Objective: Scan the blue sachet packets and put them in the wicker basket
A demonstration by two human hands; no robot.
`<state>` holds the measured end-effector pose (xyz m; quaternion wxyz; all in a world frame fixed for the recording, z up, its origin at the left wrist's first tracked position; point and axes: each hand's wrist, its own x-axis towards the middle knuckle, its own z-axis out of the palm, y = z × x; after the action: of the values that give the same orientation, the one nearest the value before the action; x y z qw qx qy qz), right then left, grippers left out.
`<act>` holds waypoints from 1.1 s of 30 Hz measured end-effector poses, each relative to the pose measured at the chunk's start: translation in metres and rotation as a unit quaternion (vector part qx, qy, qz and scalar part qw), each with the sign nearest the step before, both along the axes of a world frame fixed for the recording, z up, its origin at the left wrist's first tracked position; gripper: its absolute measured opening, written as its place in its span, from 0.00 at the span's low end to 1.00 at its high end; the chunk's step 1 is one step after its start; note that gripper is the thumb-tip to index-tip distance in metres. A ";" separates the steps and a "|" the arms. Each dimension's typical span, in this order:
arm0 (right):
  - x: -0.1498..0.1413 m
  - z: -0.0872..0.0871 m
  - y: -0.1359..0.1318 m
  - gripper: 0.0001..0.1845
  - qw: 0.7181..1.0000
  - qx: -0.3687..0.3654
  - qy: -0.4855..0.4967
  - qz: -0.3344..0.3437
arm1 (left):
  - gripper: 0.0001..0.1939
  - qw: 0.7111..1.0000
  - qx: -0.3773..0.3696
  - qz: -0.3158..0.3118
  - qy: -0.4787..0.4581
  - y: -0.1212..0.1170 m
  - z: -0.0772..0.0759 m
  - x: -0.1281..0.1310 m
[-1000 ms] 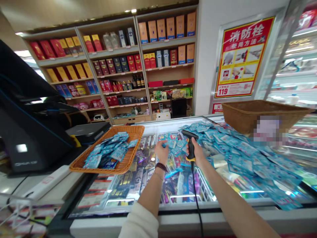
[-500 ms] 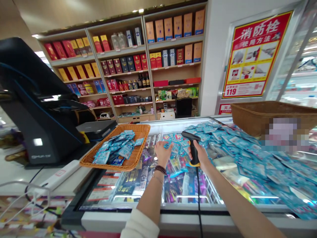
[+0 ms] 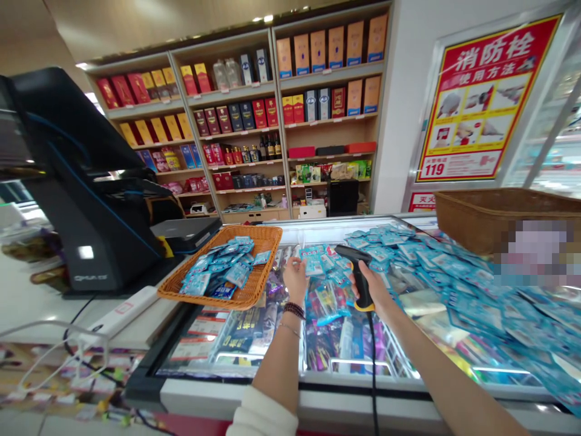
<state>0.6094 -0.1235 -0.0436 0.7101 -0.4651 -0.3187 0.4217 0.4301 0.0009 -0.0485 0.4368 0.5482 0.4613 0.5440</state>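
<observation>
My left hand, with a beaded bracelet on its wrist, is over the glass lid with its fingers curled closed. A small blue packet shows at its fingertips, seemingly pinched by one edge. My right hand is wrapped round the grip of a black and yellow handheld barcode scanner. The scanner's head points left, toward the packet, and its cord hangs down over the front edge. To the left of my left hand, an orange wicker basket holds a heap of similar blue packets.
Many blue packets are spread over the right side of the glass-topped freezer. A brown basket stands at the back right. A black checkout terminal stands on the left counter. Shelves of boxes line the back.
My left hand's fingers have gone from spread over the packets to curled, with a packet now at their tips. The scanner stays in my right hand. The view has shifted slightly left.
</observation>
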 end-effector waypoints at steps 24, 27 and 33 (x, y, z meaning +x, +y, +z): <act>-0.008 0.009 -0.015 0.37 0.979 -0.016 -0.185 0.090 | 0.14 0.983 -0.040 -0.019 -0.177 0.037 -0.017 -0.003; -0.009 0.010 -0.015 0.37 0.978 -0.017 -0.187 0.095 | 0.14 0.984 -0.037 -0.021 -0.174 0.037 -0.018 -0.004; -0.009 0.011 -0.016 0.37 0.981 -0.022 -0.174 0.086 | 0.14 0.984 -0.029 -0.028 -0.171 0.036 -0.018 -0.002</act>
<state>0.6000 -0.1392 -0.0328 0.5945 -0.5176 -0.4670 0.4008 0.4284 0.0372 -0.0660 0.5402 0.4467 0.3801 0.6035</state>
